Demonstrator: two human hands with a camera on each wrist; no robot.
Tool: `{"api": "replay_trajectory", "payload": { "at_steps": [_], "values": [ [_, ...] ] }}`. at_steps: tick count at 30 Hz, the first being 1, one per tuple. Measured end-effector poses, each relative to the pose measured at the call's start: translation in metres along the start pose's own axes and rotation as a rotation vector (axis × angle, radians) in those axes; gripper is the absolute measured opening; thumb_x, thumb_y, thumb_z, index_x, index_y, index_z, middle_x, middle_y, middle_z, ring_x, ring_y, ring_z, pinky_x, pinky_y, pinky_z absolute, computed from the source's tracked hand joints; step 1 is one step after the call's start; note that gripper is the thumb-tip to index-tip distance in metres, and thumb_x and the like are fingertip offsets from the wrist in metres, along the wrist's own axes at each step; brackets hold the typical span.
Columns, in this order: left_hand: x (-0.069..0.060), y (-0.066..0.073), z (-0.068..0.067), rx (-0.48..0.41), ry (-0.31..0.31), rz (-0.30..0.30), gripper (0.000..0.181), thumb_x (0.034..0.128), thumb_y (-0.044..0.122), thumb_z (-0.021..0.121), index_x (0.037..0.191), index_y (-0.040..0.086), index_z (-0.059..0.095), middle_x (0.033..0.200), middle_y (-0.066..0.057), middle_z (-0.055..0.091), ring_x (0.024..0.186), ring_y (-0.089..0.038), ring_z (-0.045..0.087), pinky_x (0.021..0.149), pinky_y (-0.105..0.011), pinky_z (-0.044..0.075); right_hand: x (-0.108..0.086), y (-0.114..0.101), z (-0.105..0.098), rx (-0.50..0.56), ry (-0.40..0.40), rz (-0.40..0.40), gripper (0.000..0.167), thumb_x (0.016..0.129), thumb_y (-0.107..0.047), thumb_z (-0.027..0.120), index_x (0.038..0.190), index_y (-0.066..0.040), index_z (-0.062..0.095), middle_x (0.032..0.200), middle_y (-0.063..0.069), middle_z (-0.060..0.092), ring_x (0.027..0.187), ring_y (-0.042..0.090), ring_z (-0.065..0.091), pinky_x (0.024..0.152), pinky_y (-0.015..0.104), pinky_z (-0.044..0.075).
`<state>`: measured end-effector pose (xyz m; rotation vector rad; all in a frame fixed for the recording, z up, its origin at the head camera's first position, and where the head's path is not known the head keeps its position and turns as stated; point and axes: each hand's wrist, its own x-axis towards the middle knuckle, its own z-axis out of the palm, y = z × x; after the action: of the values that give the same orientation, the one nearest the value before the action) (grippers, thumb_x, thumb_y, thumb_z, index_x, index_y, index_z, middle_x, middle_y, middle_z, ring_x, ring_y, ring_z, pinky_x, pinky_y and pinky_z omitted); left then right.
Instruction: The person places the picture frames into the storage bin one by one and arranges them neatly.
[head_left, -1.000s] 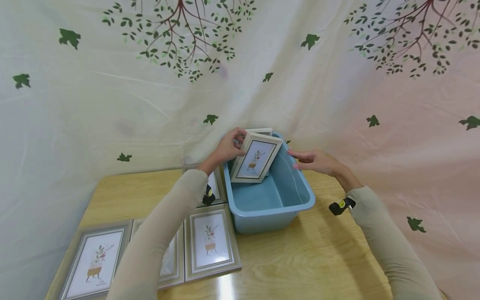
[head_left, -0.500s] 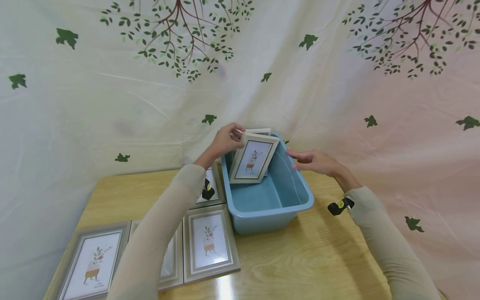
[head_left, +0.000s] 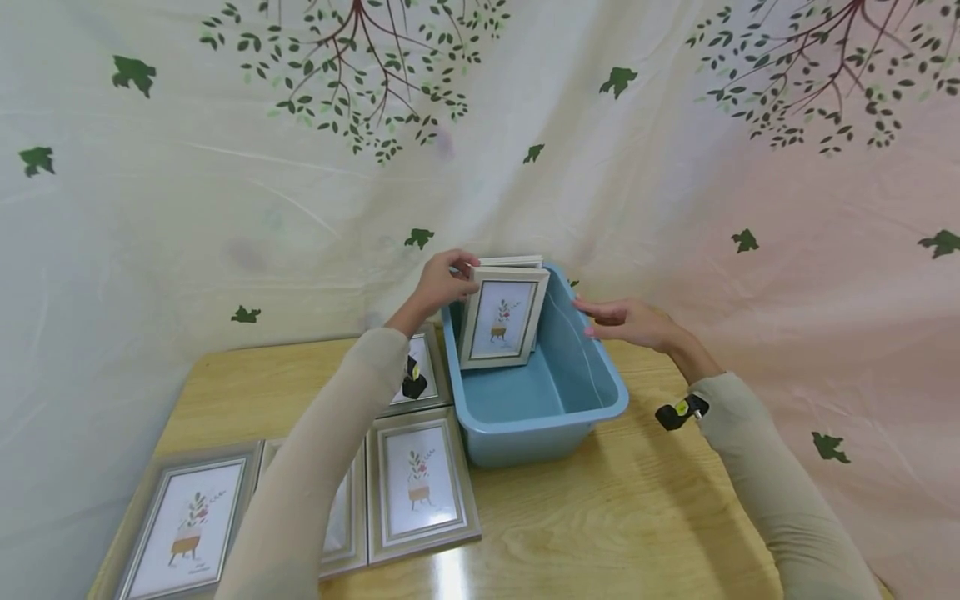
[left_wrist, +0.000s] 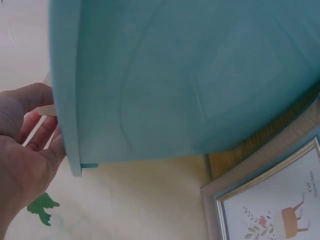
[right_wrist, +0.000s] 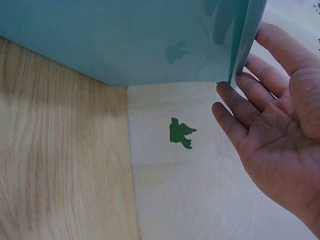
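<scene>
On the near part of the table (head_left: 600, 517), three picture frames lie flat, picture side up: the left frame (head_left: 191, 521), the middle frame (head_left: 343, 525), mostly covered by the left sleeve (head_left: 315, 450), and the right frame (head_left: 423, 483). The rear frame (head_left: 423, 375) lies flat beyond the right frame, beside the tub. This flat, close layout probably saves space and prevents tipping.

The blue tub (head_left: 525, 446) stands upright on the table. At its right rim is the right hand (head_left: 630, 325); its grip is apart, fingers extended and fingertips at the rim, clamped on nothing. This position probably steadies the tub.

Inside the tub, toward the far left, the cream frame (head_left: 504, 317) stands on end, picture facing the person. The left hand (head_left: 446, 279) has its grip clamped on the upper left corner, between thumb and fingers; holding the corner likely keeps the frame from sliding. Whether the lower edge bears on the tub floor cannot be confirmed.

Behind the cream frame, white frame edges (head_left: 510, 261) project above the rim. The printed curtain (head_left: 525, 200) hangs at the back.
</scene>
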<state>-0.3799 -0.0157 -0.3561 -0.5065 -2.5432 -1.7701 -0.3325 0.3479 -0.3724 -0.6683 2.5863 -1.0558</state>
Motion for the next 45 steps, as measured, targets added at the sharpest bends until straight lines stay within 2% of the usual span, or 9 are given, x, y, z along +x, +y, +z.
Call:
{"api": "replay_trajectory", "payload": {
  "at_steps": [4,7,15,22,26,30,36,45],
  "values": [
    [0.000,-0.004,0.000,-0.003,0.031,0.003,0.034,0.0871,-0.010,0.069,0.120,-0.002,0.064,0.106,-0.018,0.061,0.089,-0.024,0.062,0.072,-0.033,0.059,0.000,0.000,0.001,0.010,-0.001,-0.004,0.061,0.096,-0.036,0.070,0.151,-0.028,0.047,0.159,-0.005,0.035,0.144,0.029,0.037,0.112,0.060,0.035],
    [0.000,-0.005,0.001,-0.003,0.031,0.008,0.034,0.0874,-0.010,0.069,0.120,-0.003,0.063,0.107,-0.019,0.061,0.091,-0.026,0.063,0.072,-0.033,0.059,0.001,-0.001,0.001,0.031,0.006,-0.002,0.060,0.095,-0.034,0.071,0.150,-0.028,0.049,0.158,-0.006,0.036,0.144,0.027,0.037,0.113,0.059,0.034],
    [0.006,-0.006,-0.003,0.035,-0.042,0.020,0.033,0.0868,-0.011,0.068,0.117,-0.003,0.059,0.106,-0.018,0.059,0.093,-0.028,0.062,0.076,-0.035,0.058,0.000,-0.003,0.002,0.031,0.018,0.016,0.061,0.096,-0.029,0.071,0.151,-0.024,0.048,0.158,-0.002,0.037,0.144,0.032,0.038,0.110,0.062,0.035],
    [0.012,-0.011,-0.010,0.159,-0.067,0.055,0.035,0.0824,-0.011,0.074,0.114,-0.002,0.062,0.109,-0.017,0.063,0.101,-0.030,0.064,0.089,-0.038,0.055,0.000,-0.004,0.002,0.029,0.007,0.015,0.061,0.095,-0.035,0.071,0.151,-0.028,0.048,0.158,-0.005,0.037,0.144,0.029,0.038,0.111,0.060,0.035],
    [0.013,-0.013,-0.011,0.196,-0.074,0.063,0.035,0.0806,-0.010,0.077,0.112,-0.001,0.066,0.108,-0.016,0.065,0.099,-0.028,0.064,0.088,-0.039,0.055,-0.001,-0.004,0.002,0.032,0.008,0.016,0.061,0.095,-0.035,0.072,0.151,-0.028,0.048,0.157,-0.006,0.037,0.144,0.029,0.038,0.111,0.060,0.036],
    [0.012,-0.014,-0.010,0.238,-0.056,0.080,0.033,0.0807,-0.007,0.079,0.112,-0.001,0.069,0.107,-0.015,0.066,0.097,-0.027,0.064,0.087,-0.038,0.054,-0.002,-0.004,0.002,0.057,0.016,0.018,0.061,0.095,-0.031,0.072,0.151,-0.026,0.048,0.157,-0.005,0.038,0.143,0.029,0.038,0.111,0.059,0.036],
    [0.010,-0.018,-0.009,0.282,-0.001,0.110,0.034,0.0806,-0.004,0.081,0.113,-0.001,0.071,0.112,-0.014,0.062,0.102,-0.026,0.062,0.090,-0.037,0.053,-0.002,-0.004,0.002,0.066,0.030,0.036,0.061,0.096,-0.026,0.071,0.152,-0.022,0.047,0.158,-0.002,0.037,0.144,0.031,0.037,0.112,0.060,0.034],
    [0.005,-0.025,-0.006,0.281,0.067,0.153,0.030,0.0827,-0.003,0.080,0.111,-0.001,0.071,0.112,-0.013,0.059,0.103,-0.025,0.062,0.088,-0.034,0.054,-0.012,-0.032,0.003,0.042,0.025,0.052,0.061,0.096,-0.027,0.071,0.152,-0.017,0.047,0.156,0.002,0.039,0.142,0.035,0.039,0.110,0.062,0.035]
  ]
}}
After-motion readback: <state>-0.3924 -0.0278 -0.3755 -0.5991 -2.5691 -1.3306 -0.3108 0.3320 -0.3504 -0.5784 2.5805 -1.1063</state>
